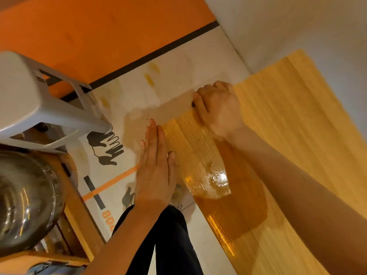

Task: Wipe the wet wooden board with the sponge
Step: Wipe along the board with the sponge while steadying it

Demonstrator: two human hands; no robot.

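A long pale wooden board (297, 124) fills the right half of the head view. A dark, glossy wet patch (224, 197) covers its near-left part. My right hand (218, 108) is blurred and curled at the board's upper-left edge. Only a dark sliver (193, 104) shows under its fingers, and I cannot tell whether that is the sponge. My left hand (156, 165) lies flat against the board's left edge, fingers straight and together, holding nothing.
A grey plastic stool (33, 100) stands at the left. Below it a shiny metal bowl (23, 197) rests on a wooden shelf (79, 219). White printed sheeting (158, 80) covers the floor by an orange wall (89, 36). My dark trousers (168, 241) show below.
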